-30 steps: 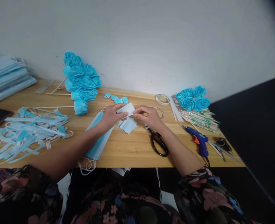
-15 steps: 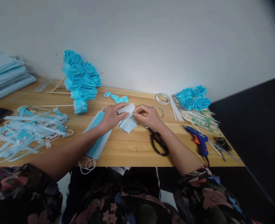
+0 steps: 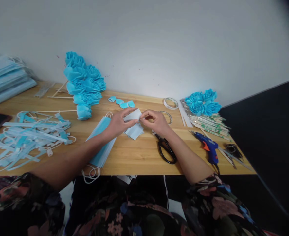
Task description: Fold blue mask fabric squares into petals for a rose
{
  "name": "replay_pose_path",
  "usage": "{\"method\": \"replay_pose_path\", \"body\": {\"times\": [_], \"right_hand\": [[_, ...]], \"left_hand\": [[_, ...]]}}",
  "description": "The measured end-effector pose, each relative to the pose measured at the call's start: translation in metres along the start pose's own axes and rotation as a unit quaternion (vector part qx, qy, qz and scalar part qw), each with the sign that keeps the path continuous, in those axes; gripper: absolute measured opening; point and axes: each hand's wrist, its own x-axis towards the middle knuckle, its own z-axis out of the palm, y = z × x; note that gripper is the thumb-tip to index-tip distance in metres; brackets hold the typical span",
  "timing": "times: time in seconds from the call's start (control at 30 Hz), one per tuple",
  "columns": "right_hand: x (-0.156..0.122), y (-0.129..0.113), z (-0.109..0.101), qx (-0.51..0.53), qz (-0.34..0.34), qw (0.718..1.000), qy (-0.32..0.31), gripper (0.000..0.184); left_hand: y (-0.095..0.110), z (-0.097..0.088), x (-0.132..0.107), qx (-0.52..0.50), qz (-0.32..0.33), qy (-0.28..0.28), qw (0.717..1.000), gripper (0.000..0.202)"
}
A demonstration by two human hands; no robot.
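My left hand point(image 3: 118, 123) is closed on a pale blue-white fabric piece point(image 3: 134, 114), pinching its near edge with the thumb. At the piece's right edge, the thumb and fingertips of my right hand point(image 3: 156, 122) are pinched together on it. More pale fabric pieces point(image 3: 135, 131) lie in a small pile on the table just below. A stack of blue face masks point(image 3: 102, 144) lies under and beside my left wrist. Black-handled scissors point(image 3: 166, 150) rest by my right forearm, their blades partly hidden.
Cut ear loops and strips point(image 3: 31, 137) heap at the left. Blue fabric flowers point(image 3: 84, 82) stand behind them, more flowers point(image 3: 203, 102) at the right. Small blue pieces point(image 3: 123, 103), tape rolls point(image 3: 171, 103), a glue gun point(image 3: 207, 144) and wrapped sticks point(image 3: 210, 124) lie around.
My left thumb has shifted slightly right along the fabric piece, closer to my right fingertips. Both hands stay over the small pile.
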Motion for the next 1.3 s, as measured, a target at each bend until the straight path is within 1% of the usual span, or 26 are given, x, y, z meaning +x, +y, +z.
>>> {"method": "replay_pose_path", "body": {"times": [0.17,0.27,0.33,0.43,0.53,0.6,0.77,0.83,0.9,0.97,1.03,1.1,1.17,1.23,1.3], "right_hand": [[0.000,-0.001,0.000,0.004,0.003,1.000,-0.007,0.013],[0.000,0.000,0.000,0.012,0.005,1.000,0.000,0.016],[0.000,0.002,-0.001,0.023,0.007,1.000,0.003,0.027],[0.000,0.004,-0.003,0.041,0.012,0.999,-0.020,0.049],[0.000,0.004,-0.003,0.044,0.006,0.998,-0.044,0.058],[0.000,0.004,-0.002,0.039,0.002,0.998,-0.046,0.059],[0.000,0.005,-0.001,0.016,-0.006,1.000,-0.015,0.051],[0.000,0.005,-0.001,0.008,-0.007,1.000,-0.016,0.051],[0.000,0.006,-0.001,-0.001,-0.007,1.000,-0.018,0.050],[0.000,0.005,-0.001,-0.005,-0.006,1.000,-0.012,0.050],[0.000,0.004,-0.001,-0.002,-0.005,1.000,0.010,0.050],[0.000,0.002,-0.001,0.004,-0.006,0.999,0.038,0.049],[-0.001,-0.001,0.000,0.009,-0.013,0.998,0.060,0.049],[-0.001,-0.003,0.001,0.010,-0.018,0.997,0.070,0.049],[-0.002,-0.004,0.002,0.006,-0.018,0.997,0.074,0.049]], "left_hand": [[-0.004,0.000,0.002,0.036,0.017,0.010,0.999,0.051],[-0.007,0.000,0.002,0.047,0.022,0.016,0.999,0.050],[-0.009,0.000,0.003,0.054,0.029,0.021,0.998,0.050],[-0.012,0.000,0.004,0.064,0.042,0.028,0.997,0.049],[-0.014,0.000,0.004,0.063,0.047,0.032,0.996,0.049],[-0.014,0.000,0.004,0.062,0.050,0.031,0.996,0.050],[-0.011,0.001,0.003,0.051,0.060,0.012,0.997,0.051],[-0.008,0.001,0.002,0.036,0.051,0.012,0.998,0.050],[-0.006,0.000,0.002,0.020,0.034,0.025,0.999,0.050],[-0.003,0.000,0.001,-0.019,0.008,0.036,0.999,0.054],[-0.002,-0.001,0.001,-0.107,-0.022,0.029,0.994,0.061],[-0.002,-0.001,0.002,-0.220,-0.049,0.009,0.974,0.066],[-0.003,0.000,0.003,-0.307,-0.070,-0.019,0.949,0.062],[-0.005,0.000,0.003,-0.347,-0.085,-0.050,0.933,0.055],[-0.006,0.001,0.003,-0.343,-0.094,-0.068,0.932,0.048]]}}
